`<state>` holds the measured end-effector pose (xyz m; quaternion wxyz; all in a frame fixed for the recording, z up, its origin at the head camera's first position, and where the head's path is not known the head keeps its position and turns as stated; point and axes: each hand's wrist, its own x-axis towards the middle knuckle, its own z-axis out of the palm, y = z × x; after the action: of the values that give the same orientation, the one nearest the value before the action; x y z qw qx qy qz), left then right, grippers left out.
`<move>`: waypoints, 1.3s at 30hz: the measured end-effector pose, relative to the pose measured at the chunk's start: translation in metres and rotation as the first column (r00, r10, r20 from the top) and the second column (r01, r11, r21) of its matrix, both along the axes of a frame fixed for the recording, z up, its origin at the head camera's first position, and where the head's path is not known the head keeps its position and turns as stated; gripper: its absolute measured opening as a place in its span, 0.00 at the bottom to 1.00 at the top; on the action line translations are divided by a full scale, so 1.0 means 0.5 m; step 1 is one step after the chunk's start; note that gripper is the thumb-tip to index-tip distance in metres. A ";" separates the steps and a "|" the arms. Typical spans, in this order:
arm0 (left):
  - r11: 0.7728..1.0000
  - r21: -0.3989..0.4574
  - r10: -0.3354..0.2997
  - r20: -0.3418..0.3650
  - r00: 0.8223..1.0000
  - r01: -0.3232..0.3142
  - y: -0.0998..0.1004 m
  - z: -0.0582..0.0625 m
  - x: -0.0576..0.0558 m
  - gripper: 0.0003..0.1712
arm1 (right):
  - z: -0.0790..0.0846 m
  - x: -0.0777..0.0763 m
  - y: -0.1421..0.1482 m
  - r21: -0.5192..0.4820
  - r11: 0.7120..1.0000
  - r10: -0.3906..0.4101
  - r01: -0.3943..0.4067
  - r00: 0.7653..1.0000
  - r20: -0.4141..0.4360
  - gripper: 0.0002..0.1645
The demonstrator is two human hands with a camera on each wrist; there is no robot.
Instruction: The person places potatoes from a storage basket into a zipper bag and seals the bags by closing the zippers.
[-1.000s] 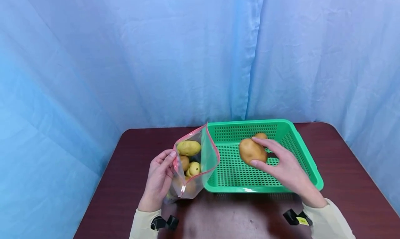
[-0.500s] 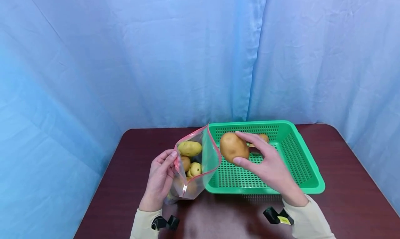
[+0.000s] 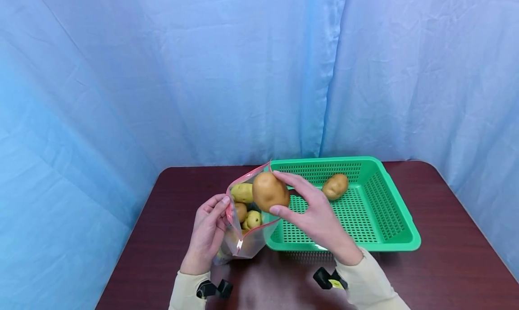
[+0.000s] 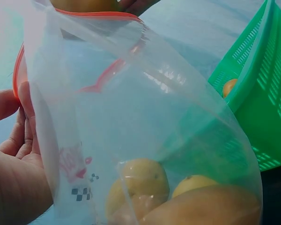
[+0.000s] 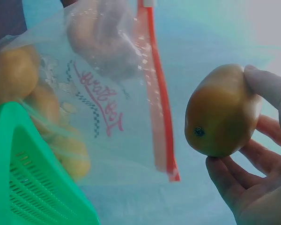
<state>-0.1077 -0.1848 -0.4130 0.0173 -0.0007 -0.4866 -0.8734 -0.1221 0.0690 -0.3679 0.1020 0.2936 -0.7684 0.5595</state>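
A clear zip bag with a red-pink zip edge stands on the table, its mouth spread wide. Several potatoes lie inside it. My left hand pinches the bag's left rim between thumb and fingers. My right hand holds a large brown potato by its sides, thumb opposite the fingers. That potato is above the bag's mouth at its right side and hides part of the rim. In the right wrist view the held potato is apart from the red zip edge.
A green perforated basket stands right of the bag, close against it. One potato lies in its back part. The dark wooden table has blue curtains behind it.
My right hand has carried the potato left, from over the basket to above the bag's mouth. The potato in the basket has come into fuller view. My left hand has stayed on the rim.
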 end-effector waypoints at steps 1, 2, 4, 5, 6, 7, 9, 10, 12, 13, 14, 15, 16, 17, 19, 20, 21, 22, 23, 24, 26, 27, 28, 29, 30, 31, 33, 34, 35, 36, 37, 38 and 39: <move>1.000 0.000 0.002 0.002 1.000 -0.002 0.000 0.000 0.000 0.10 | -0.001 0.000 -0.007 0.010 1.000 -0.002 0.002 1.000 -0.012 0.41; 1.000 0.001 0.004 0.004 1.000 -0.004 0.000 0.000 0.000 0.11 | -0.003 -0.001 -0.013 0.024 1.000 -0.005 0.006 1.000 -0.026 0.41; 1.000 -0.001 0.008 0.009 1.000 -0.008 0.000 0.000 0.000 0.11 | -0.006 -0.002 -0.025 0.050 0.999 -0.005 0.008 0.999 -0.051 0.41; 1.000 -0.002 0.011 0.012 1.000 -0.011 0.000 0.000 0.000 0.12 | -0.009 -0.002 -0.031 0.064 0.998 -0.007 0.011 0.998 -0.064 0.42; 1.000 -0.003 0.015 0.016 1.000 -0.014 0.000 0.000 0.000 0.12 | -0.011 -0.003 -0.036 0.078 0.997 -0.009 0.015 0.997 -0.078 0.42; 1.000 -0.004 0.017 0.020 1.000 -0.017 0.000 0.000 0.000 0.12 | -0.014 -0.004 -0.041 0.089 0.996 -0.010 0.018 0.996 -0.090 0.42; 1.000 -0.006 0.022 0.027 0.999 -0.022 0.000 0.000 -0.001 0.13 | -0.020 -0.006 -0.049 0.100 0.995 -0.002 0.013 0.993 -0.115 0.41; 1.000 -0.007 0.024 0.031 0.999 -0.024 0.000 0.000 -0.001 0.13 | -0.022 -0.007 -0.053 0.108 0.994 -0.002 0.016 0.992 -0.127 0.41; 1.000 -0.009 0.026 0.036 0.999 -0.026 0.000 0.000 0.000 0.13 | -0.029 -0.010 -0.059 0.123 0.992 0.004 0.014 0.989 -0.146 0.41; 1.000 -0.010 0.026 0.037 0.999 -0.026 0.000 0.000 0.000 0.13 | -0.033 -0.011 -0.062 0.135 0.991 0.005 0.016 0.988 -0.157 0.41; 1.000 -0.010 0.026 0.037 0.999 -0.026 0.000 0.000 0.000 0.13 | -0.036 -0.012 -0.065 0.149 0.989 0.006 0.020 0.985 -0.170 0.40; 1.000 -0.011 0.026 0.037 0.999 -0.026 0.000 0.000 0.000 0.13 | -0.039 -0.013 -0.067 0.162 0.987 0.007 0.023 0.983 -0.181 0.40; 1.000 -0.010 0.026 0.037 0.999 -0.026 0.000 0.000 0.000 0.13 | -0.042 -0.014 -0.069 0.176 0.984 0.008 0.027 0.981 -0.195 0.40; 1.000 -0.010 0.027 0.036 0.999 -0.027 0.000 0.000 0.000 0.13 | -0.045 -0.016 -0.071 0.190 0.981 0.009 0.032 0.978 -0.208 0.40; 1.000 -0.008 0.028 0.035 0.999 -0.027 0.000 0.001 -0.001 0.14 | -0.050 -0.018 -0.075 0.220 0.974 0.007 0.047 0.971 -0.240 0.40; 1.000 -0.008 0.028 0.034 0.999 -0.028 0.000 0.001 -0.001 0.14 | -0.052 -0.020 -0.076 0.231 0.971 0.006 0.054 0.968 -0.252 0.40; 1.000 -0.007 0.029 0.035 0.999 -0.029 0.000 0.001 -0.001 0.14 | -0.054 -0.021 -0.077 0.241 0.969 0.004 0.061 0.965 -0.262 0.40; 1.000 -0.007 0.029 0.036 0.999 -0.029 0.000 0.001 -0.001 0.13 | -0.055 -0.022 -0.078 0.250 0.966 0.001 0.069 0.963 -0.268 0.40; 1.000 -0.007 0.028 0.037 0.999 -0.028 0.000 0.001 -0.002 0.13 | -0.056 -0.022 -0.079 0.258 0.963 -0.003 0.076 0.962 -0.272 0.40; 1.000 -0.007 0.027 0.038 0.999 -0.027 0.000 0.001 -0.002 0.13 | -0.056 -0.022 -0.080 0.265 0.961 -0.008 0.083 0.962 -0.273 0.40; 1.000 -0.009 0.025 0.040 0.999 -0.025 0.000 0.001 -0.001 0.12 | -0.056 -0.022 -0.080 0.276 0.957 -0.015 0.090 0.965 -0.262 0.39; 1.000 -0.010 0.024 0.041 0.999 -0.024 0.000 0.001 -0.001 0.12 | -0.055 -0.022 -0.080 0.283 0.955 -0.016 0.091 0.967 -0.255 0.39; 1.000 -0.011 0.023 0.040 0.999 -0.023 0.000 0.002 -0.001 0.12 | -0.054 -0.022 -0.080 0.292 0.952 -0.017 0.090 0.969 -0.245 0.39; 1.000 -0.013 0.023 0.038 0.999 -0.022 0.000 0.002 -0.001 0.11 | -0.053 -0.021 -0.079 0.301 0.949 -0.017 0.088 0.972 -0.233 0.39; 1.000 -0.014 0.022 0.036 0.999 -0.021 0.000 0.002 -0.001 0.11 | -0.052 -0.021 -0.077 0.310 0.947 -0.015 0.084 0.976 -0.219 0.39; 1.000 -0.014 0.021 0.034 0.999 -0.021 0.000 0.002 -0.001 0.11 | -0.052 -0.021 -0.076 0.318 0.945 -0.011 0.077 0.979 -0.205 0.38; 1.000 -0.013 0.023 0.028 0.999 -0.023 0.001 0.003 -0.001 0.12 | -0.052 -0.020 -0.070 0.322 0.945 -0.001 0.059 0.984 -0.178 0.38; 1.000 -0.014 0.025 0.024 0.999 -0.025 0.001 0.003 -0.002 0.12 | -0.052 -0.020 -0.067 0.318 0.947 0.003 0.052 0.985 -0.170 0.37; 1.000 -0.013 0.026 0.020 0.999 -0.026 0.001 0.004 -0.002 0.12 | -0.053 -0.019 -0.063 0.310 0.950 0.007 0.047 0.986 -0.169 0.36; 1.000 -0.011 0.026 0.018 0.999 -0.026 0.001 0.004 -0.002 0.12 | -0.055 -0.018 -0.059 0.294 0.955 0.008 0.044 0.985 -0.173 0.35; 1.000 -0.009 0.026 0.015 1.000 -0.026 0.002 0.005 -0.002 0.12 | -0.057 -0.018 -0.054 0.275 0.960 0.008 0.044 0.983 -0.184 0.33; 1.000 -0.007 0.026 0.013 1.000 -0.026 0.002 0.005 -0.002 0.12 | -0.057 -0.017 -0.048 0.258 0.965 0.009 0.042 0.981 -0.194 0.31; 1.000 -0.004 0.026 0.012 1.000 -0.026 0.002 0.006 -0.002 0.13 | -0.059 -0.016 -0.043 0.238 0.970 0.007 0.045 0.977 -0.215 0.30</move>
<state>-0.1087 -0.1839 -0.4102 0.0256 0.0107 -0.4884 -0.8722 -0.1303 0.0477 -0.3972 0.1533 0.3551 -0.8179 0.4260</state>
